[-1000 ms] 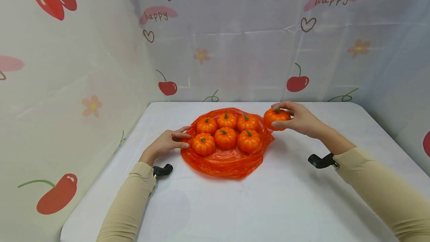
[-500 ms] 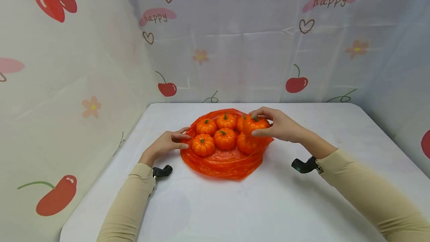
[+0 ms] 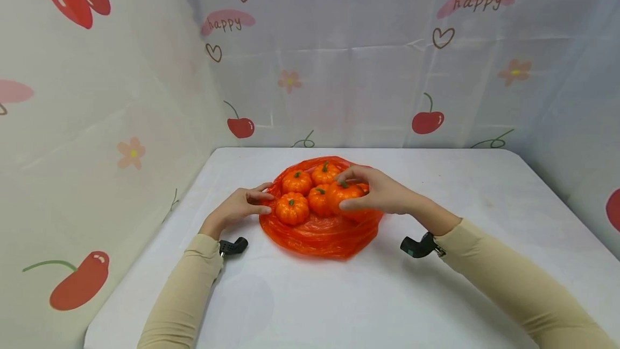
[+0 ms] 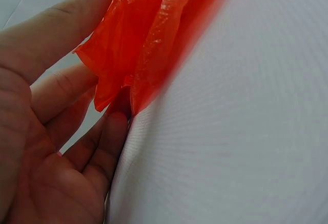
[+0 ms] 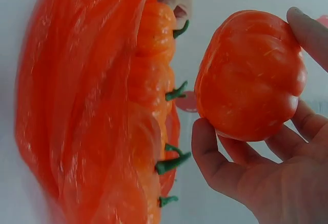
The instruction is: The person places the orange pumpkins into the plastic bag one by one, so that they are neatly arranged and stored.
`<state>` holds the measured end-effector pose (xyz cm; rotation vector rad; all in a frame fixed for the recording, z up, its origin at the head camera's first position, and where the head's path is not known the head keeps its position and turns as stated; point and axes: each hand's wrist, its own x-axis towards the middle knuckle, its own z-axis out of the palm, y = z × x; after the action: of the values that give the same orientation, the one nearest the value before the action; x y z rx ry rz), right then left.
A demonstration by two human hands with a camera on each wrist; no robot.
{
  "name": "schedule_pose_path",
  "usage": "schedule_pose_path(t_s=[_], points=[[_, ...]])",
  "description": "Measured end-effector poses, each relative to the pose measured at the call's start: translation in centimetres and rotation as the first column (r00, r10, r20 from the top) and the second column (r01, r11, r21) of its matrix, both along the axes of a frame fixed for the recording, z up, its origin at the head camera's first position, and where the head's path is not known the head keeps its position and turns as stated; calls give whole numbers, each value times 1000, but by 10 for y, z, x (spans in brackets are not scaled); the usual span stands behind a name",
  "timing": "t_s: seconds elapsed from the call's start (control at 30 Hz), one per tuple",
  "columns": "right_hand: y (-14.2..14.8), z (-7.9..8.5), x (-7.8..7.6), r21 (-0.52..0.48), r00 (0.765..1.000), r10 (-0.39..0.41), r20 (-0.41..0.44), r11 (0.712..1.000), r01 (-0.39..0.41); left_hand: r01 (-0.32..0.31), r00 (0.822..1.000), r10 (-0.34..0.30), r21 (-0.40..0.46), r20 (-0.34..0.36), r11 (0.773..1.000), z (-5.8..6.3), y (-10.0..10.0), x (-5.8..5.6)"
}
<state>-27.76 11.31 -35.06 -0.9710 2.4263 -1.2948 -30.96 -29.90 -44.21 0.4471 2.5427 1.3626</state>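
Observation:
My right hand (image 3: 385,192) grips a small orange pumpkin (image 3: 342,197) with a green stem, above the right half of a red plastic bag (image 3: 317,242). In the right wrist view the pumpkin (image 5: 251,78) sits between thumb and fingers, apart from the others. Several more pumpkins (image 3: 292,209) rest in rows on the bag, stems up; the right hand and its pumpkin partly hide those on the right. My left hand (image 3: 236,208) touches the bag's left edge. In the left wrist view, the crumpled bag edge (image 4: 120,49) lies loosely between its spread thumb and fingers.
The bag lies on a white table (image 3: 310,300). Behind stands a pale curtain (image 3: 358,85) printed with cherries, flowers and words; another printed sheet (image 3: 160,96) closes the left side. A black wrist camera (image 3: 418,246) hangs below each wrist.
My right hand has carried the pumpkin leftward and a little nearer, from beyond the bag's right edge to over the right-hand pumpkins. The left hand stays at the bag's edge.

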Motion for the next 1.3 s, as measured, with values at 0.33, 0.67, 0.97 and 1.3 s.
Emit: schedule_pose_path(t_s=[0.33, 0.67, 0.97, 1.3], points=[[-25, -8, 2, 96, 999, 36, -7, 995, -35, 3, 1000, -3, -5, 8, 1000, 1, -1, -1], [-37, -15, 4, 219, 996, 55, -67, 975, -39, 3, 1000, -3, -15, -2, 1000, 1, -1, 0], [-44, -18, 9, 242, 987, 71, -145, 970, -34, 2, 1000, -2, -6, 0, 1000, 0, 0, -2], [-48, -26, 13, 266, 979, 120, -164, 961, -73, 0, 1000, 0, -18, -11, 1000, -2, 0, -1]])
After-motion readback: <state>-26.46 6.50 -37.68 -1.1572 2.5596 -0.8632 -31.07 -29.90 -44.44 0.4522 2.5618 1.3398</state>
